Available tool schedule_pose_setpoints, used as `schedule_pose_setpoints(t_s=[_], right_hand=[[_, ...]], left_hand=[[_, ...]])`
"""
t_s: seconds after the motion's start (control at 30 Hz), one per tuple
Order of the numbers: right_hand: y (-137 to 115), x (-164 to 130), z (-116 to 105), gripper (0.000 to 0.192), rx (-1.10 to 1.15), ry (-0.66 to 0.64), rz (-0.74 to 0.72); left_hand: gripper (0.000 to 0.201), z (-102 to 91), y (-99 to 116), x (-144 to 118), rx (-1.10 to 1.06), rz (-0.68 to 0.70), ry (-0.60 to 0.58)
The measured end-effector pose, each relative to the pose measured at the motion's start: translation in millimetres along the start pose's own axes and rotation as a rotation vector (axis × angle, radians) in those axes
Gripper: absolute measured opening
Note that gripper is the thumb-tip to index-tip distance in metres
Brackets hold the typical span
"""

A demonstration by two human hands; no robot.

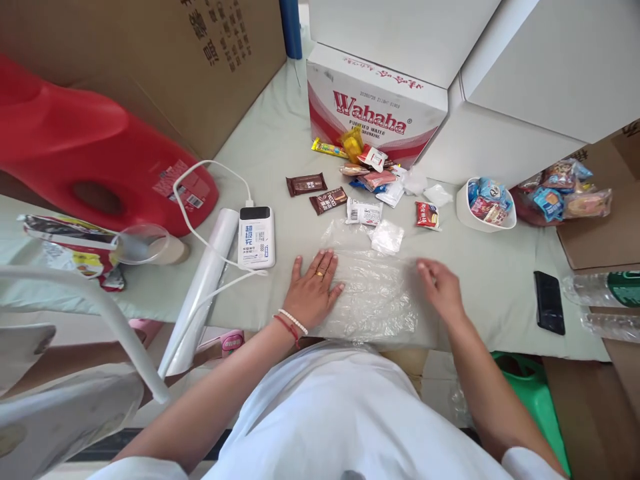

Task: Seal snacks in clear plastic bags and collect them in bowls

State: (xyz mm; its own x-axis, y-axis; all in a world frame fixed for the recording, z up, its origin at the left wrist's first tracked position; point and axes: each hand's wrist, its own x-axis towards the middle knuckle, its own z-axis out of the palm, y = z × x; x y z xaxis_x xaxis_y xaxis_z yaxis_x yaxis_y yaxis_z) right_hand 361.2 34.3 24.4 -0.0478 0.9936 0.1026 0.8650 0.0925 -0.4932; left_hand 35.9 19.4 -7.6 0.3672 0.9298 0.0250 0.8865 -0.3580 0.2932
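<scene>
A thin clear plastic bag [373, 300] lies flat and wrinkled on the cloth-covered table in front of me. My left hand [315, 283] rests on its left side, fingers spread and palm down. At the bag's upper right edge, my right hand [443, 287] is curled, with thumb and forefinger pinched together on the film. Just beyond the bag are a folded piece of clear plastic [387, 237], a white snack packet [364, 212] and a red snack packet [428, 215]. Two brown chocolate wafer packets [306, 185] lie farther left.
A pile of snacks [373, 170] sits before a Wahaba-style water carton [375, 107]. Rightward stand a white bowl of snacks [485, 223] and a phone [549, 303]. On the left are a power bank [257, 243], a plastic roll [220, 247] and a red jug [150, 160].
</scene>
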Motion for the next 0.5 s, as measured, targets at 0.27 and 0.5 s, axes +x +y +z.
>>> schedule_pose_setpoints(t_s=[0.27,0.5], right_hand=[[-68.4,175.2,30.8,0.064,-0.273,-0.334,-0.403],[-61.7,179.8,0.2,0.064,-0.234,-0.208,-0.278]], left_hand=[[0.065,-0.7,2.5,0.0,-0.021,-0.024,0.007],[0.071,-2.6,2.6,-0.8,-0.013,-0.019,-0.013]])
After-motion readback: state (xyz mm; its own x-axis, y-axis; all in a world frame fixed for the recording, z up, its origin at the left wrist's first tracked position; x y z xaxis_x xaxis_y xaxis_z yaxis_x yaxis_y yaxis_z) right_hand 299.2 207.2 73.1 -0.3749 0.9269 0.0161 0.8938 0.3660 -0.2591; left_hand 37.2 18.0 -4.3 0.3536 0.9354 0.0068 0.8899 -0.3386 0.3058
